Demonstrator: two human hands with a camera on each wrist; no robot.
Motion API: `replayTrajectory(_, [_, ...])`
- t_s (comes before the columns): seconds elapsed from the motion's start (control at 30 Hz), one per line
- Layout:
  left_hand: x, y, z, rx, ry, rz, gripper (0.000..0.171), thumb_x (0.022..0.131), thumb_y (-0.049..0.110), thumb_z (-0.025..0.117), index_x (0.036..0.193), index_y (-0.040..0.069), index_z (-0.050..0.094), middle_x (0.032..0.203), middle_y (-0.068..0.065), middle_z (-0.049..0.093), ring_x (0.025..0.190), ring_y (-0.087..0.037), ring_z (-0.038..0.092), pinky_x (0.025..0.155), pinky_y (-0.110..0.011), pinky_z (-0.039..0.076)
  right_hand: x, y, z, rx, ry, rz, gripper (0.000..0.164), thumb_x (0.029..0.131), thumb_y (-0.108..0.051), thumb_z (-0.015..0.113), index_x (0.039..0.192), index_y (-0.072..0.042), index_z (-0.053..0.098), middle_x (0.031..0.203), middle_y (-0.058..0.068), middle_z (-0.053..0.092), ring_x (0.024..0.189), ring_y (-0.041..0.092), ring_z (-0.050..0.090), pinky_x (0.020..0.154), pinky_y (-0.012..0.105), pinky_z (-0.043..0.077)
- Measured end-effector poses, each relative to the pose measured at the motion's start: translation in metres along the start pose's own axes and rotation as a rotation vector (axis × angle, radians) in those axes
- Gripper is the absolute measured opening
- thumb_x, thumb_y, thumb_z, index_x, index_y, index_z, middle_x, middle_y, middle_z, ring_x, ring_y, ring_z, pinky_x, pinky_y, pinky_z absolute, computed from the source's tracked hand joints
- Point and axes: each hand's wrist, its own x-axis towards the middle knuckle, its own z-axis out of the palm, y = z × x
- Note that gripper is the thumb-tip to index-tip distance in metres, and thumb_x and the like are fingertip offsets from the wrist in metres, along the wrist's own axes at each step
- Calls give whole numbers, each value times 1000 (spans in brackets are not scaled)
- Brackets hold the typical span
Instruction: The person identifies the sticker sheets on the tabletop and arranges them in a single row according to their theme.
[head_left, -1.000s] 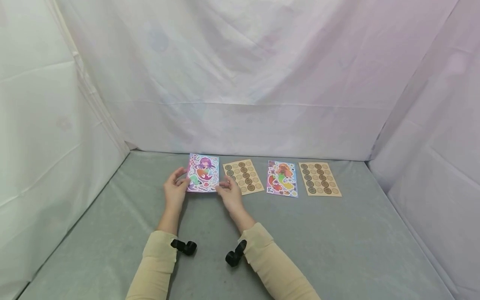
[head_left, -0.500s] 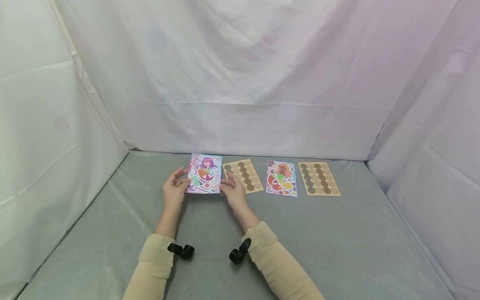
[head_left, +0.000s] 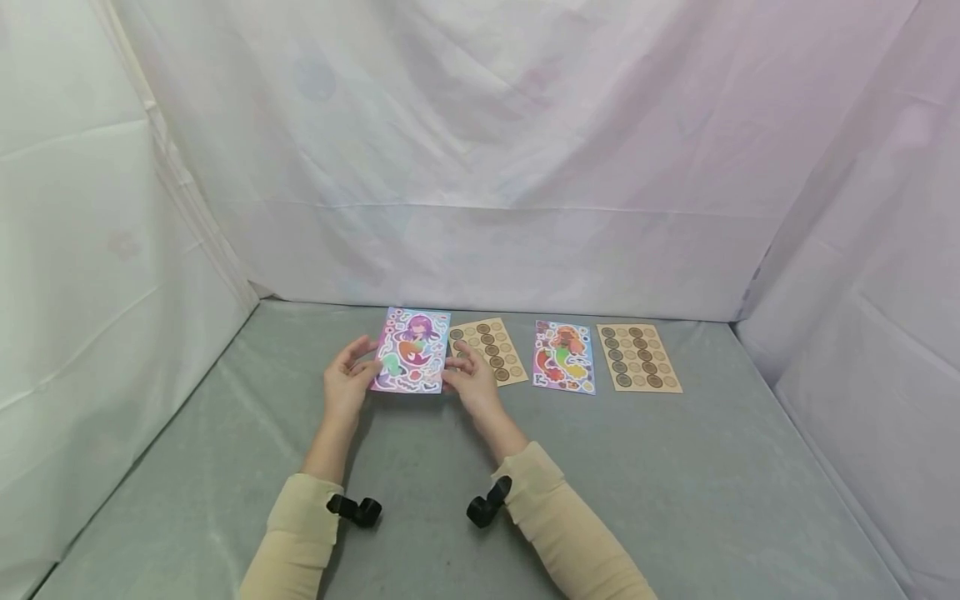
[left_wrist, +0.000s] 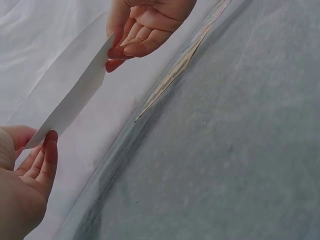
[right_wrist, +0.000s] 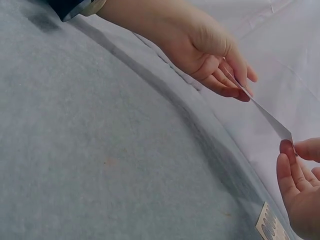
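Between both hands is a mermaid sticker sheet (head_left: 411,352), purple-haired figure facing up, held above the table. My left hand (head_left: 348,382) pinches its left edge between thumb and fingers. At the lower right corner, my right hand (head_left: 474,382) pinches it the same way. The left wrist view shows the plain white back of the sheet (left_wrist: 80,95) stretched between the two hands. From the right wrist, the sheet (right_wrist: 270,118) appears nearly edge-on, raised off the grey surface. A tan sheet of round stickers (head_left: 498,354) lies just behind the right hand, partly covered by it.
Further right on the grey table (head_left: 675,483) lie a second mermaid sticker sheet (head_left: 564,358) with an orange-haired figure and another tan sheet of round stickers (head_left: 640,358). White curtains (head_left: 480,167) close off the back and both sides.
The held mermaid sheet has shifted slightly right and toward the person, appearing larger. My right hand has moved a little right with it; the left stays nearly in place. The other sheets lie still.
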Motion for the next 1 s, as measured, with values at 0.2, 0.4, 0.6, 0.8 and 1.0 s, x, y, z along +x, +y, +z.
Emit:
replayTrajectory(0.2, [-3, 3, -2, 18, -2, -31, 50, 88, -2, 65, 135, 7, 53, 127, -10, 58, 96, -15, 62, 80, -18, 51, -5, -5, -3, -8, -21, -5, 65, 81, 9, 66, 141, -1, 43, 105, 13, 67, 80, 17, 65, 78, 41, 56])
replayTrajectory(0.4, [-5, 4, -5, -106, -12, -73, 50, 88, -4, 65, 135, 4, 52, 127, -15, 57, 103, -16, 59, 81, -19, 51, -9, -7, -6, -2, -48, -23, 68, 79, 10, 66, 142, -2, 42, 104, 13, 66, 77, 16, 66, 76, 39, 56])
replayTrajectory(0.6, [-8, 9, -8, -159, -42, -149, 48, 90, 4, 65, 136, 7, 53, 120, -7, 60, 104, -14, 59, 81, -20, 51, -14, -9, -8, 2, -62, -40, 68, 79, 11, 66, 141, -3, 44, 103, 14, 66, 71, 13, 65, 71, 33, 57])
replayTrajectory(0.8, [-14, 13, -13, -201, -122, -176, 47, 93, 4, 61, 139, 5, 49, 109, -2, 59, 95, -12, 60, 79, -20, 51, -19, -12, -11, 4, -89, -42, 68, 79, 11, 65, 141, -6, 45, 104, 14, 66, 68, 13, 64, 73, 36, 57])
replayTrajectory(1.0, [-18, 16, -20, -161, -206, -150, 48, 94, 0, 58, 140, 1, 46, 102, 2, 63, 90, -9, 62, 76, -21, 53, -26, -15, -15, 24, -126, -60, 69, 77, 14, 65, 141, -1, 44, 102, 16, 66, 64, 12, 61, 74, 45, 56])
